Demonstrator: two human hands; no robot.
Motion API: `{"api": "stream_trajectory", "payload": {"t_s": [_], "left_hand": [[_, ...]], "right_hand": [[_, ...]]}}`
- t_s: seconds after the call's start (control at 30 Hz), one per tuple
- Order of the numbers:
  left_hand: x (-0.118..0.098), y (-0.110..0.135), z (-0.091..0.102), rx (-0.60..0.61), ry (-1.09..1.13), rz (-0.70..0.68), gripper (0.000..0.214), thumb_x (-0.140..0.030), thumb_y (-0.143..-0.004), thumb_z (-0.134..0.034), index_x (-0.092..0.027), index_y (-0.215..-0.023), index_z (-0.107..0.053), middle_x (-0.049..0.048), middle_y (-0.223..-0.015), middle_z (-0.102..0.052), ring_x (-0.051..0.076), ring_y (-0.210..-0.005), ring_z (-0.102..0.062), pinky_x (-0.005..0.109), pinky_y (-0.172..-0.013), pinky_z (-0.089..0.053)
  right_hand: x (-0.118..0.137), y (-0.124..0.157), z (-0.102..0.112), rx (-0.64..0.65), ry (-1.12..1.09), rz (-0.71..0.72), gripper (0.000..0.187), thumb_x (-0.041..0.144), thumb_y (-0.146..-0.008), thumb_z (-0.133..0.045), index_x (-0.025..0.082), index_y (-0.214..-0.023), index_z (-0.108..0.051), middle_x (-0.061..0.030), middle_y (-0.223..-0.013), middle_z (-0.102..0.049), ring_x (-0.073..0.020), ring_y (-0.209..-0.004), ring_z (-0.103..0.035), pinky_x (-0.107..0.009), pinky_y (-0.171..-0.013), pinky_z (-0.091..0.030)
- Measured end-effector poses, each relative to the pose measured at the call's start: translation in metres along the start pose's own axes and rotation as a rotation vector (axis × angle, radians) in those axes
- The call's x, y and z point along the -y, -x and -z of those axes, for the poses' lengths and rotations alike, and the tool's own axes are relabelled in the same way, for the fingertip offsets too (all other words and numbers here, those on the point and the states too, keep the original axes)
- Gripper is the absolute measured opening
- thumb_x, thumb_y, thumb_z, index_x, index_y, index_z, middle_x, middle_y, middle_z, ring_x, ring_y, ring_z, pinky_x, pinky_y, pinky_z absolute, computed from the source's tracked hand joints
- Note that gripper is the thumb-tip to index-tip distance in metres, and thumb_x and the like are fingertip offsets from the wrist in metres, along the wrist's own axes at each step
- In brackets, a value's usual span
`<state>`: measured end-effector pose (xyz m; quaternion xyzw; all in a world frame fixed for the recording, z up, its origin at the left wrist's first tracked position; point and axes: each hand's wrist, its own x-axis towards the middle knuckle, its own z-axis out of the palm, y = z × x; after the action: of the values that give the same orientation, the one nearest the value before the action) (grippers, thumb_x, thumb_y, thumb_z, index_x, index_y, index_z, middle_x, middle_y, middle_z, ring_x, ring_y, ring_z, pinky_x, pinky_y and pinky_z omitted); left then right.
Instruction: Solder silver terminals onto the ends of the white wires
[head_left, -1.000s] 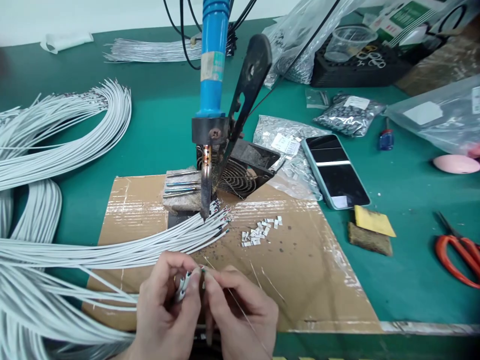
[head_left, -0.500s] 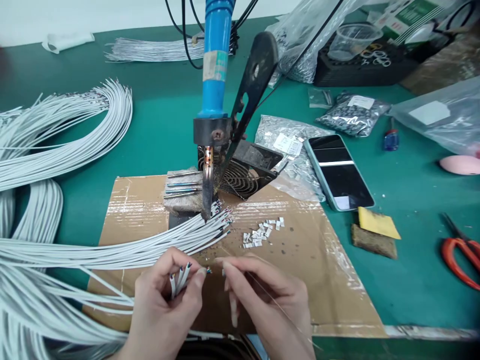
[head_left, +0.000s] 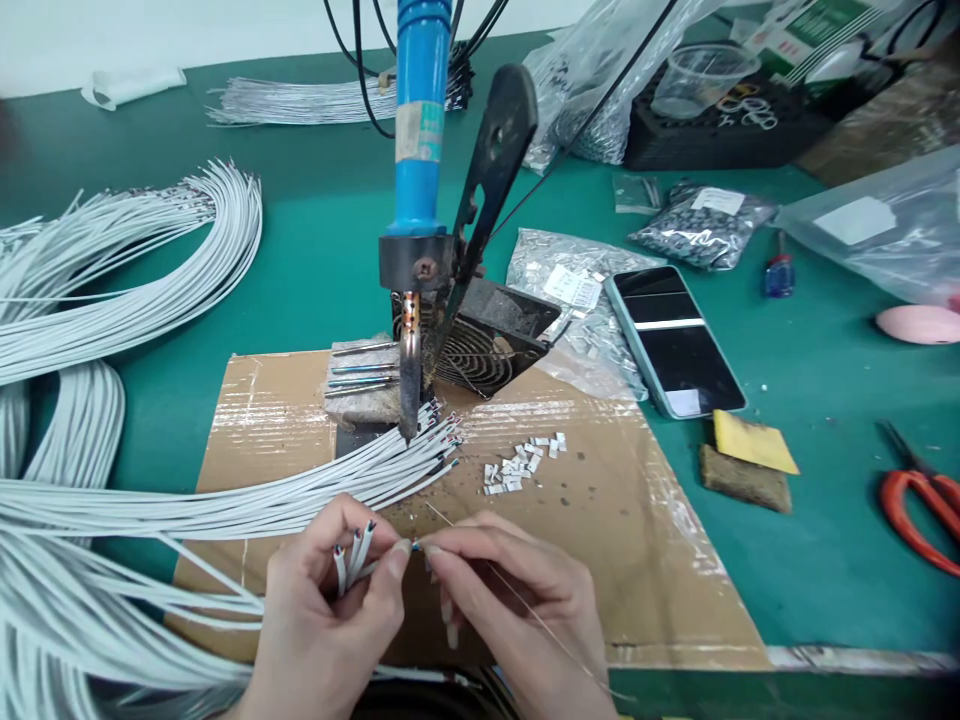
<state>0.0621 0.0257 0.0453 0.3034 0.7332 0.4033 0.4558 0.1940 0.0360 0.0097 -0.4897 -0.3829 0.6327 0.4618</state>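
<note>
My left hand [head_left: 330,600] is closed round several white cables [head_left: 358,560], their stripped ends poking up between the fingers. One cable's coloured wire tips [head_left: 415,546] stick out past its thumb and forefinger. At those tips, my right hand [head_left: 517,600] pinches with thumb and forefinger; what lies between the fingertips is mostly hidden. A thin strand of solder wire [head_left: 540,618] runs through the right hand and trails toward the lower right. Just beyond the hands, a soldering iron [head_left: 410,370] with a blue handle points down over a bundle of white cables [head_left: 360,460].
Small white connectors [head_left: 517,467] lie on the cardboard sheet [head_left: 645,560]. Behind the iron stands a small fan [head_left: 487,345]. A phone [head_left: 679,340], a yellow sponge [head_left: 754,442] and red-handled scissors [head_left: 915,510] are on the right. Cable coils [head_left: 225,240] fill the left side.
My right hand has moved left, closing the gap, and its fingertips now meet the wire tips at my left hand. The left hand keeps its hold. The view has shifted slightly.
</note>
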Motion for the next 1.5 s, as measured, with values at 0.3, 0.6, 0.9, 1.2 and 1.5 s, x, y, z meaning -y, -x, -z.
{"api": "stream_trajectory", "payload": {"t_s": [0.3,0.6,0.9,1.2,1.5], "left_hand": [[-0.0001,0.0002,-0.0004,-0.009,0.007,0.01,0.02,-0.03,-0.068,-0.073,-0.019,-0.062,-0.058,-0.0099,-0.053,-0.04,0.007,-0.05,-0.029,0.019,-0.049,-0.023],[0.0016,0.0004,-0.0002,-0.009,0.016,0.009,0.02,-0.029,-0.067,-0.074,-0.019,-0.062,-0.058,-0.0087,-0.054,-0.043,0.007,-0.051,-0.033,0.018,-0.049,-0.028],[0.0018,-0.0002,0.0004,0.008,0.006,-0.003,0.02,-0.027,-0.069,-0.074,-0.019,-0.061,-0.057,-0.0101,-0.054,-0.037,0.007,-0.05,-0.028,0.018,-0.048,-0.025],[0.0023,0.0006,0.0,-0.005,-0.018,0.004,0.021,-0.028,-0.068,-0.074,-0.019,-0.06,-0.057,-0.0098,-0.053,-0.037,0.007,-0.05,-0.028,0.018,-0.049,-0.025],[0.0031,0.0007,0.0001,-0.014,0.006,-0.001,0.021,-0.027,-0.068,-0.075,-0.019,-0.061,-0.058,-0.0097,-0.054,-0.037,0.008,-0.051,-0.029,0.019,-0.048,-0.027]], "right_hand": [[-0.0008,0.0009,0.0007,-0.018,0.073,0.085,0.018,0.018,-0.086,-0.078,0.032,-0.082,-0.089,0.002,-0.065,-0.067,-0.0072,-0.05,-0.057,-0.015,-0.047,-0.045],[-0.0038,0.0011,0.002,-0.003,0.091,0.137,0.017,0.016,-0.087,-0.077,0.028,-0.084,-0.089,0.0012,-0.062,-0.066,-0.0092,-0.049,-0.057,-0.018,-0.047,-0.046],[-0.0062,-0.0007,0.0031,-0.059,0.13,0.154,0.014,0.019,-0.086,-0.078,0.027,-0.08,-0.088,-0.0006,-0.065,-0.069,-0.011,-0.05,-0.057,-0.02,-0.047,-0.047],[-0.0062,-0.0009,0.0041,-0.031,0.127,0.166,0.014,0.019,-0.088,-0.078,0.026,-0.083,-0.089,-0.001,-0.065,-0.069,-0.0112,-0.05,-0.058,-0.02,-0.047,-0.049],[-0.0082,0.0003,0.0043,0.001,0.062,0.079,0.012,0.023,-0.088,-0.079,0.027,-0.085,-0.09,-0.0002,-0.064,-0.066,-0.0096,-0.048,-0.056,-0.019,-0.046,-0.048]]}}
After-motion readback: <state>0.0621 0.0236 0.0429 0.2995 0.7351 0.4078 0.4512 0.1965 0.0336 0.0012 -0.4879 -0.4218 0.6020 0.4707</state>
